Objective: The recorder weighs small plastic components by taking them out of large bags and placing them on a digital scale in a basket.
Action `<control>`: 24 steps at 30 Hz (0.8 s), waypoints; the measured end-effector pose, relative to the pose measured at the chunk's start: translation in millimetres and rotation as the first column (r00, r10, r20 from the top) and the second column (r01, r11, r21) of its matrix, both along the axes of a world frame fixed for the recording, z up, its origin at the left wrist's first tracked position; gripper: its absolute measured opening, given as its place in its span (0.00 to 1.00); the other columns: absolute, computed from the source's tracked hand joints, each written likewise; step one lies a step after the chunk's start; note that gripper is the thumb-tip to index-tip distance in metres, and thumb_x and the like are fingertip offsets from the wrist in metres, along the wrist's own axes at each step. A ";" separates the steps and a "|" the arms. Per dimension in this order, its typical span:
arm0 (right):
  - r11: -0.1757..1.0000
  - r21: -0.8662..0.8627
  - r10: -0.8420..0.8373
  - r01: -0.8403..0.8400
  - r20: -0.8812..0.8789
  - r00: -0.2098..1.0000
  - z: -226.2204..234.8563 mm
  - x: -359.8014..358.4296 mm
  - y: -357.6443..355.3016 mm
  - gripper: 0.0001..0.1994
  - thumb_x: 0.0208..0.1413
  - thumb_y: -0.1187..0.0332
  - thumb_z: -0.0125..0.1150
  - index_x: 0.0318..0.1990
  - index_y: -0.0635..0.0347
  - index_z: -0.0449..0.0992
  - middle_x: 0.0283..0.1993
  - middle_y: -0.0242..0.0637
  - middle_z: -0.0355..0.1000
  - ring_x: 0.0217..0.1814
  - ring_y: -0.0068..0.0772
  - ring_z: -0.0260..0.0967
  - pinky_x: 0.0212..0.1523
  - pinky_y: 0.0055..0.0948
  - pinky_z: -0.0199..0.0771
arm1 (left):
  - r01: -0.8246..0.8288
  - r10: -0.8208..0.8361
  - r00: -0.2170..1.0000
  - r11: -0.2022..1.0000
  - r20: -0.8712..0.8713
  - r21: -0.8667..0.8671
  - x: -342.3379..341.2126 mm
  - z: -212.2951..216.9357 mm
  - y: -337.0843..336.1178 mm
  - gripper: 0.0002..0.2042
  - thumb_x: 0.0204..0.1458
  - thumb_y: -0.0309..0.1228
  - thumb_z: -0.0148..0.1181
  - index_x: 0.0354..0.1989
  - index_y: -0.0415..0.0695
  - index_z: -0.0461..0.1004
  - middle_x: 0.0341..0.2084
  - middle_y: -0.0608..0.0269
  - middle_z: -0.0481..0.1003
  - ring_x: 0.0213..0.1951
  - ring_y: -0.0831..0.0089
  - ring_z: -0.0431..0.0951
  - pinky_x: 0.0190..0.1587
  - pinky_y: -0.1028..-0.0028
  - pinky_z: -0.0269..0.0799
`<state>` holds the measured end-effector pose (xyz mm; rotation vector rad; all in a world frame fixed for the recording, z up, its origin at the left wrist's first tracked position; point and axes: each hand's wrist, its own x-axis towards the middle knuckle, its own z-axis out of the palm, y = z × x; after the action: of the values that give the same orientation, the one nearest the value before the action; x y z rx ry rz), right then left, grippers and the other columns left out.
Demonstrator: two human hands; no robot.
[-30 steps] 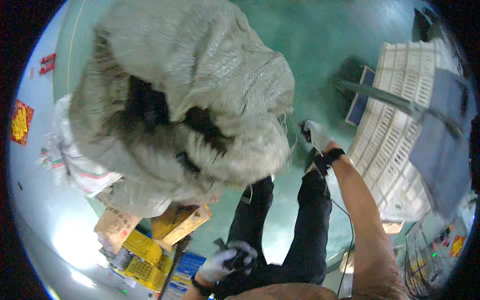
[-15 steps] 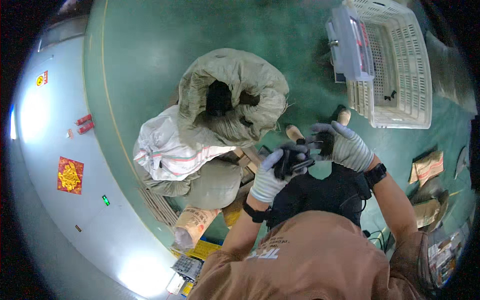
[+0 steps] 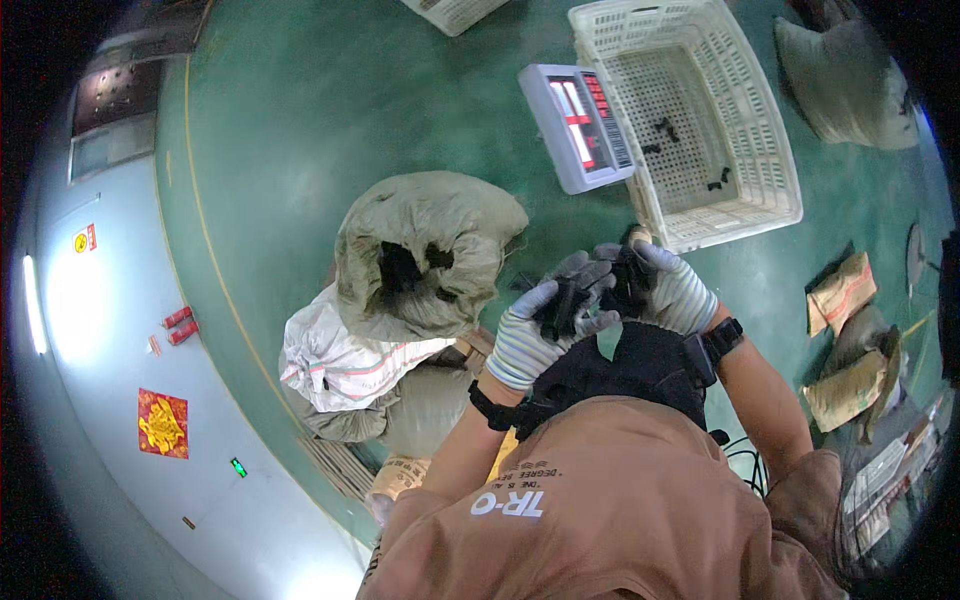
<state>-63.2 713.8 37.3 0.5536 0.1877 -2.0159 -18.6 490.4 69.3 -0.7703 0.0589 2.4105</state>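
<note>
In front of my body, both gloved hands are close together, each closed around small black parts. My left hand [image 3: 530,335] wears a striped grey-white glove and grips several black plastic pieces [image 3: 562,308]. My right hand [image 3: 680,290], in a matching glove, is closed on another clump of black pieces [image 3: 628,285]; the fingers partly hide them, so their exact kind cannot be made out. Just beyond the right hand stands a white perforated plastic crate [image 3: 725,236] with several small black pieces [image 3: 664,130] on its bottom. An open grey-green woven sack [image 3: 465,205] with dark contents stands beyond my left hand.
A counting scale [image 3: 565,135] with a lit red display adjoins the crate's left side. White [image 3: 350,365] and grey sacks [image 3: 430,410] lie left of me. Paper sacks [image 3: 842,292] are on the right, with a full sack [image 3: 850,85] beyond them. A wall [image 3: 90,330] runs along the left.
The view has shifted, bringing more of the crate and the scale's display into sight. My hands have moved closer together, still holding black pieces.
</note>
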 end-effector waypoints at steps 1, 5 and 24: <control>0.998 -0.057 -0.029 0.030 0.025 0.999 -0.4 -1.0 9.8 0.28 0.66 0.49 0.46 0.67 0.57 0.62 0.67 0.42 0.64 0.68 0.44 0.61 0.68 0.48 0.60 | -0.015 0.015 1.000 1.000 0.006 -0.013 -3.2 0.8 6.4 0.24 0.61 0.33 0.46 0.65 0.40 0.60 0.67 0.44 0.57 0.68 0.48 0.59 0.63 0.43 0.62; 0.992 -0.033 -0.120 0.121 0.030 0.992 4.7 -3.7 44.8 0.29 0.66 0.48 0.47 0.68 0.56 0.61 0.67 0.43 0.63 0.68 0.44 0.62 0.67 0.52 0.60 | 0.009 -0.011 0.999 0.999 -0.050 -0.051 -16.5 -0.7 24.6 0.21 0.59 0.28 0.52 0.61 0.39 0.66 0.66 0.40 0.59 0.66 0.46 0.61 0.56 0.52 0.71; 0.952 -0.086 -0.288 0.294 0.071 0.955 5.9 -13.3 140.0 0.28 0.65 0.48 0.49 0.67 0.53 0.62 0.65 0.42 0.65 0.66 0.44 0.63 0.66 0.60 0.57 | 0.029 -0.034 0.997 0.996 -0.065 -0.081 -64.9 21.4 130.3 0.30 0.49 0.21 0.51 0.65 0.36 0.60 0.65 0.44 0.61 0.69 0.51 0.57 0.72 0.50 0.52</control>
<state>-76.5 853.8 43.2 0.6063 -0.0286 -2.2777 -83.4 620.7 90.7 -0.7200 0.1939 2.4155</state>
